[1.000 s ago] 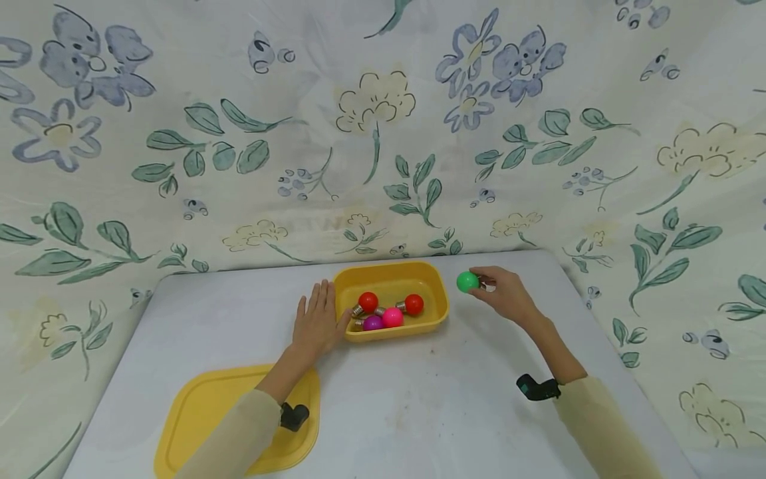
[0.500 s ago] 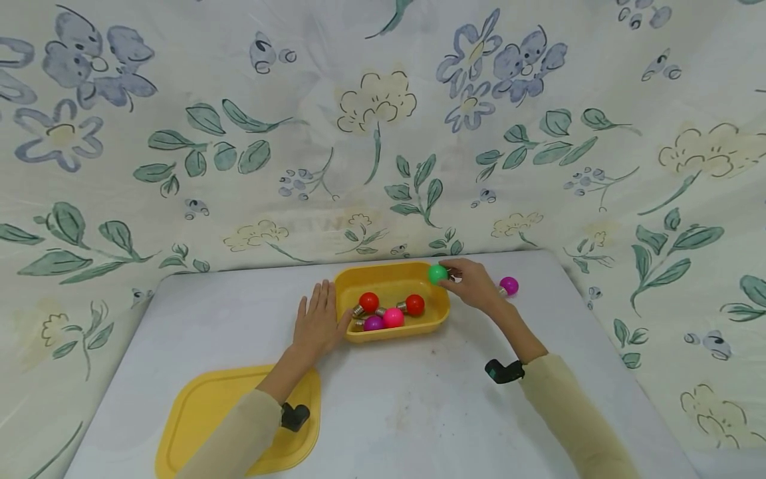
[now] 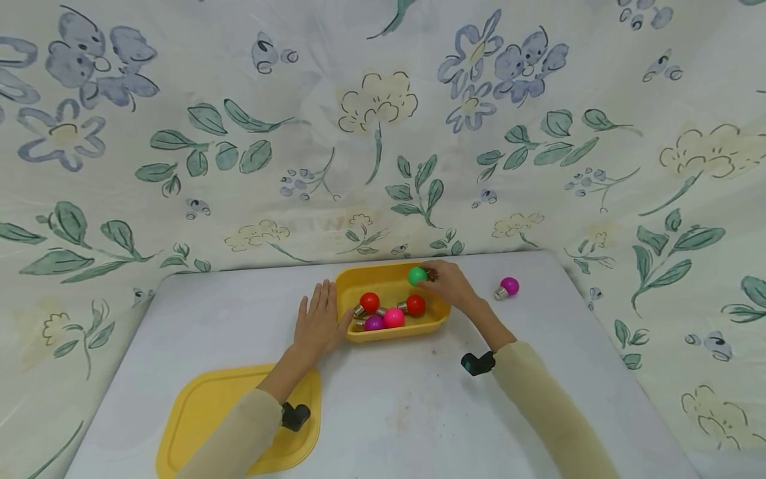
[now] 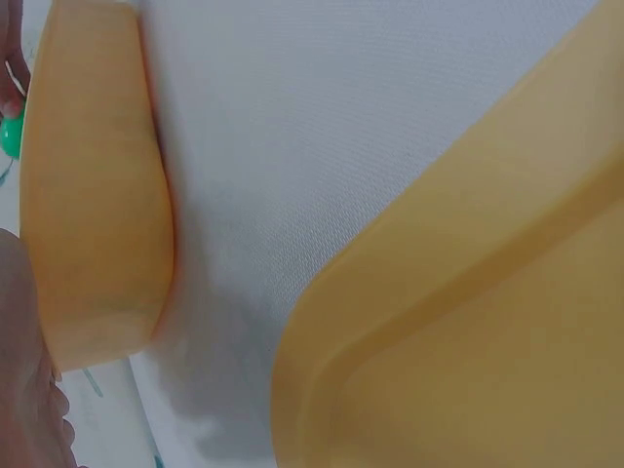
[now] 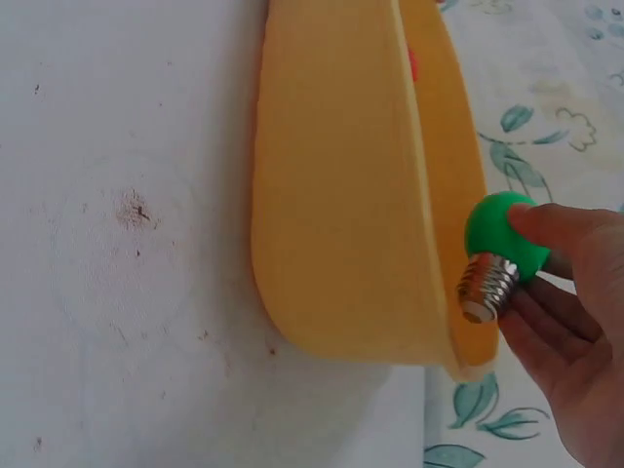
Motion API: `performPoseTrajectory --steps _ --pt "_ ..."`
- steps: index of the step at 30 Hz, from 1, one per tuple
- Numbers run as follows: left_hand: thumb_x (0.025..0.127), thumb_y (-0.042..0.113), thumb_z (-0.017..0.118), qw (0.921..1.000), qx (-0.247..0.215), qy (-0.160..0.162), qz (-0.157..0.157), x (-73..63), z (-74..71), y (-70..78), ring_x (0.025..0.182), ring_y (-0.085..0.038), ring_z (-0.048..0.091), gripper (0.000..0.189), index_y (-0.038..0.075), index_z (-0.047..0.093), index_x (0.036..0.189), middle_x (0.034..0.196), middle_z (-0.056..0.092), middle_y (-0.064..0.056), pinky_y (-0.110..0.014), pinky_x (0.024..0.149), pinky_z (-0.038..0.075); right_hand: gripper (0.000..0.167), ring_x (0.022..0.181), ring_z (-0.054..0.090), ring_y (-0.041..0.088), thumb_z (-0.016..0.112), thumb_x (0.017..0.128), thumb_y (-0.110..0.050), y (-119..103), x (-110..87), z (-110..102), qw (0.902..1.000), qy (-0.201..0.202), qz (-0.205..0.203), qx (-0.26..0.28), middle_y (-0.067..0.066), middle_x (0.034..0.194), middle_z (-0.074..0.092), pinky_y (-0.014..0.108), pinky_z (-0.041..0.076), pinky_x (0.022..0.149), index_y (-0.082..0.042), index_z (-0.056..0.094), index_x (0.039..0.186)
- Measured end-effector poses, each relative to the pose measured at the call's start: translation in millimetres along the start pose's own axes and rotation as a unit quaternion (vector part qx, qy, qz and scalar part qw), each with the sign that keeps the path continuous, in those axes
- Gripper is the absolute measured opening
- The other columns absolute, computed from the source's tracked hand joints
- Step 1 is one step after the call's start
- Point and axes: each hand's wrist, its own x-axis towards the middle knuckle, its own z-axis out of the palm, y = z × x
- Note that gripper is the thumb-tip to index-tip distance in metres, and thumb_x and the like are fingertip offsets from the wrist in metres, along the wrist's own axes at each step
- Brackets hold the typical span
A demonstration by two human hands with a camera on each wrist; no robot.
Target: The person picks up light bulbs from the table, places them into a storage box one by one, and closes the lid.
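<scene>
Pale sleeves point(image 3: 544, 399): reach in from the near side, a black wrist device point(image 3: 477, 364) at each cuff.
Yellow panel point(image 3: 203, 412): lies flat at near left on the white table point(image 3: 419, 399), partly hidden by the left forearm.
Left hand point(image 3: 316, 322): fingers extended, gripping nothing; it rests against the left end of the yellow bin point(image 3: 383, 287), thumb at the near left corner.
Bulbs in the bin: a purple bulb point(image 3: 375, 323) and a pink bulb point(image 3: 394, 317) by the near wall, just beside each other; a red bulb point(image 3: 370, 302) just beyond on the left, another red bulb point(image 3: 415, 305) to the right. All lie between the two hands.
Right hand point(image 3: 449, 285): thumb and fingers pinch the green bulb point(image 3: 417, 277), at the bin's right end.
Green bulb: over the far right part of the bin, well apart from the left hand; its metal screw base points out free of the fingers in the right wrist view.
Magenta bulb point(image 3: 510, 286): on the table, right of the right hand, touched by neither hand.
Floral cloth point(image 3: 383, 186): hangs behind the table.
</scene>
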Motion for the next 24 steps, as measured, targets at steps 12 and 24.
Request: performPoseTrajectory --steps 12,24 --pt "0.105 0.044 0.038 1.0 -0.002 0.008 0.003 -0.6 0.6 1.1 0.15 -0.039 0.005 0.079 -0.01 0.01 0.155 0.163 0.008 -0.026 -0.057 0.118 0.005 0.037 0.098 0.059 0.026 0.071 0.094 -0.015 -5 7.0 21 0.999 -0.02 0.036 -0.02 0.011 0.111 0.066 0.037 0.053 0.092 -0.003 0.065 0.129" --pt "0.104 0.044 0.04 1.0 -0.004 0.007 0.002 -1.1 -1.4 4.0 0.15 -0.039 0.006 0.079 -0.01 0.01 0.155 0.163 0.009 -0.026 -0.057 0.118 0.005 0.038 0.103 0.062 0.027 0.073 0.093 -0.014 -6 8.3 28 0.9981 -0.031 0.038 -0.039 0.013 0.116 0.068 0.039 0.051 0.096 -0.001 0.065 0.128"
